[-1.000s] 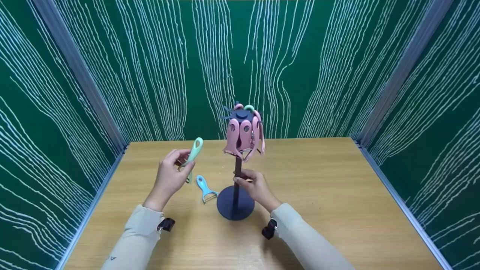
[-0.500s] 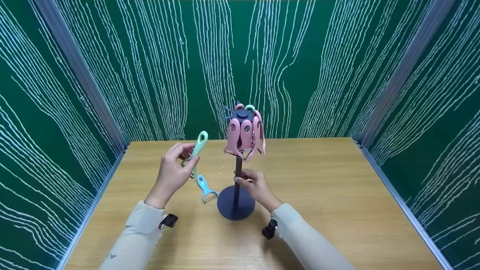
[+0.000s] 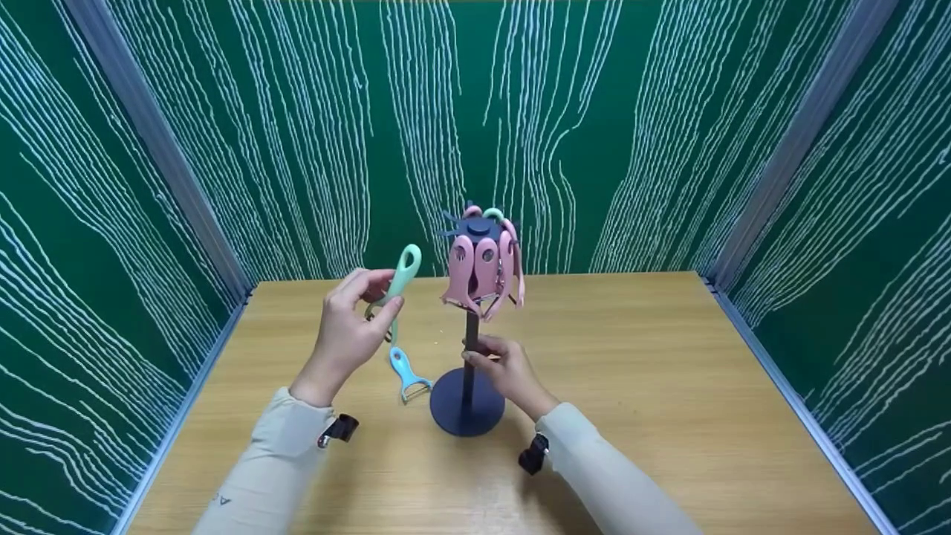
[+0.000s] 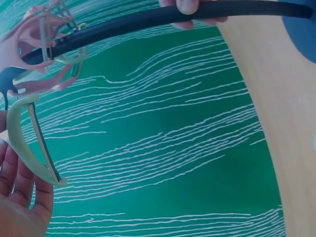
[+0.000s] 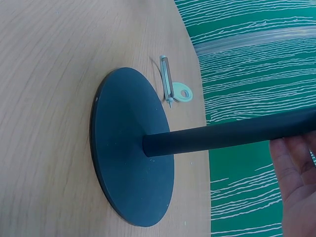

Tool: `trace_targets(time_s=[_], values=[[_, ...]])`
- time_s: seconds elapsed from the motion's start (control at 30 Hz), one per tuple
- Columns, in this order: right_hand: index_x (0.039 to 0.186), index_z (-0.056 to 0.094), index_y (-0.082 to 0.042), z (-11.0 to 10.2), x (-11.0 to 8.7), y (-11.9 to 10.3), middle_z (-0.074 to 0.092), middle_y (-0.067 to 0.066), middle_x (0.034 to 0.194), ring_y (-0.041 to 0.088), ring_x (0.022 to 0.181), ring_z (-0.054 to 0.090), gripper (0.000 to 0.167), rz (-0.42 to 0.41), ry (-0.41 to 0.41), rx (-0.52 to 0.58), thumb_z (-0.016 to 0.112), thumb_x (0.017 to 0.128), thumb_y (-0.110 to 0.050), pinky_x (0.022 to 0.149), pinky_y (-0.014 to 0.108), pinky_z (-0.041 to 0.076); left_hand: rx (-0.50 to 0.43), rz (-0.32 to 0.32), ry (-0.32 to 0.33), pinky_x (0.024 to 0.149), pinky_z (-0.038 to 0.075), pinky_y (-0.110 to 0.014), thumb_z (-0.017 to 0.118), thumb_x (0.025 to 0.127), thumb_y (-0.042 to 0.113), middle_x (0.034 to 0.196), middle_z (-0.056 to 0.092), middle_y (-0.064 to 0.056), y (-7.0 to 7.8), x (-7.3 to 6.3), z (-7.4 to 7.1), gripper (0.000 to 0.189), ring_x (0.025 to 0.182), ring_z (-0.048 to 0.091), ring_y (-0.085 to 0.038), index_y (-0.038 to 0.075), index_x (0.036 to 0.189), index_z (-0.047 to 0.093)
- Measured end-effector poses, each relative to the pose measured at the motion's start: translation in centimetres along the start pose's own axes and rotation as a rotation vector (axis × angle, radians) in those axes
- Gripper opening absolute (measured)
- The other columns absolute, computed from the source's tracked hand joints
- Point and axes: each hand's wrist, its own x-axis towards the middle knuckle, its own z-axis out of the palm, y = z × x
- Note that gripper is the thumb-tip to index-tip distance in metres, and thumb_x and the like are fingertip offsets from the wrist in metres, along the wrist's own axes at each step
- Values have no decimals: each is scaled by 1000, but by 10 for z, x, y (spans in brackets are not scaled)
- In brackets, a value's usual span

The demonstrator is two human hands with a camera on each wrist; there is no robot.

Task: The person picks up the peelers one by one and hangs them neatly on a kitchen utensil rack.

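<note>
My left hand (image 3: 349, 319) pinches a light green peeler (image 3: 403, 275) with its looped handle end up, left of a dark stand. In the left wrist view the green peeler's blade (image 4: 43, 143) faces away from the palm. My right hand (image 3: 511, 371) grips the pole (image 3: 471, 334) of the stand from the right, about midway up. Several pink peelers (image 3: 487, 267) hang from the hooks at the stand's top, with one green peeler (image 3: 493, 214) behind them. Prongs on the top's left side (image 3: 448, 223) carry nothing.
A blue peeler (image 3: 402, 368) lies on the wooden table (image 3: 631, 386), just left of the stand's round base (image 3: 466, 416). Green walls with white wavy lines (image 3: 416, 134) enclose the table at the back and both sides.
My left hand has moved up, away from me and slightly right with the green peeler, nearer the stand's top. The right hand and the stand have stayed in place.
</note>
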Motion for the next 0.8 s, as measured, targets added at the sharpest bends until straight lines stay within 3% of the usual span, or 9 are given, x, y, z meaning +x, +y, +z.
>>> trace_targets(time_s=[0.57, 0.8], values=[[122, 80, -4, 1, -1, -1, 79, 13, 106, 17, 97, 71, 21, 9, 19, -4, 72, 104, -7, 85, 26, 61, -54, 71, 26, 85, 56, -27, 79, 95, 1, 105, 72, -12, 17, 20, 8, 29, 92, 67, -22, -1, 124, 74], [123, 81, -4, 1, -2, -3, 80, 13, 108, 20, 100, 72, 21, 16, 20, -4, 72, 104, -7, 87, 29, 62, -66, 58, 14, 86, 58, -29, 80, 96, 2, 106, 73, -11, 21, 22, 12, 29, 93, 68, -24, 0, 124, 75]])
